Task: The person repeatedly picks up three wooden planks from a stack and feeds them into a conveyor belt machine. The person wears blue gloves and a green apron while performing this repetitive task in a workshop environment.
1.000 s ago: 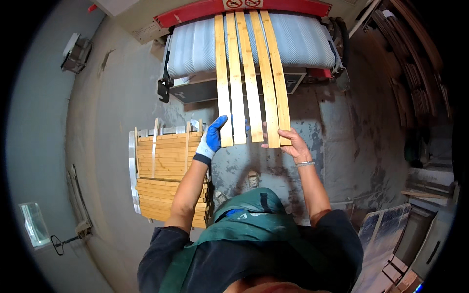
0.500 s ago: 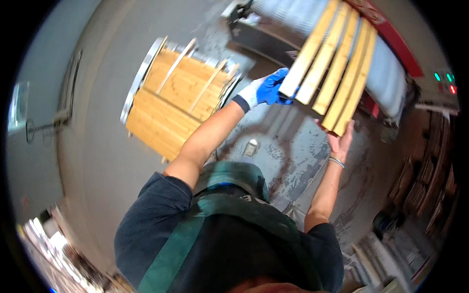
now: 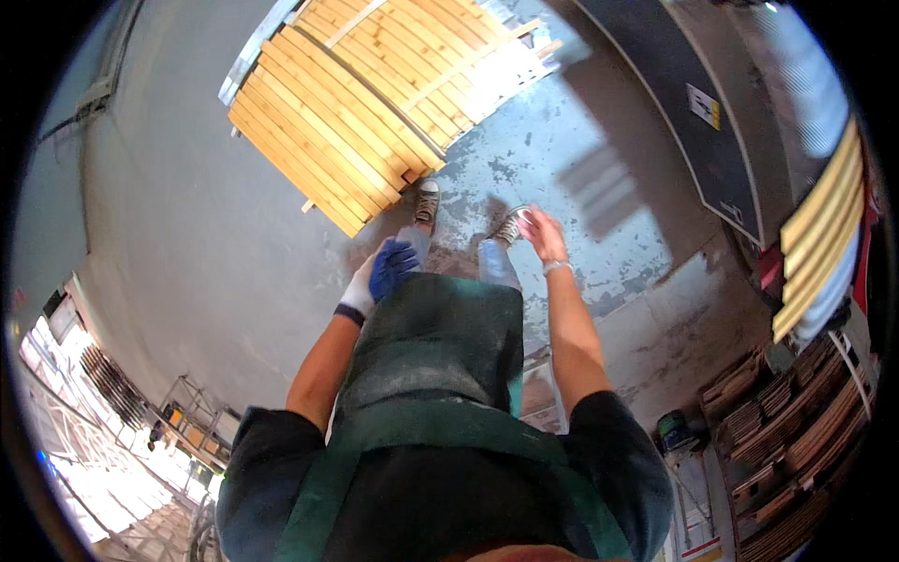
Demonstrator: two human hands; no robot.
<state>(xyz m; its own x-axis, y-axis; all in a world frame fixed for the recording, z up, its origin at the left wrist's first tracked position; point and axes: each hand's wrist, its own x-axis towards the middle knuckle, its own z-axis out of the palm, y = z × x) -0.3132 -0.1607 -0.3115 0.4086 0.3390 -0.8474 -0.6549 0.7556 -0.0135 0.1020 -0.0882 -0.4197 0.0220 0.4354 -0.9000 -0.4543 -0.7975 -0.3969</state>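
My left hand, in a white and blue work glove, hangs beside my dark green apron, its fingers curled in with nothing seen in them. My bare right hand, with a band at the wrist, hovers above my shoe, fingers loosely apart and empty. Ahead of the left hand lies a stack of yellow wooden boards, with thin cross strips on it. At the far right, several narrow boards rest side by side on a machine's pale ribbed bed. Neither hand touches any board.
A dark machine panel with a label runs along the right. Stacked brown boards or sheets stand at lower right. A wheeled rack is at lower left. The grey floor has worn paint.
Both hands have come off the narrow boards on the machine and drawn back toward my body. My view has turned left, so the board stack now lies ahead and the machine at far right.
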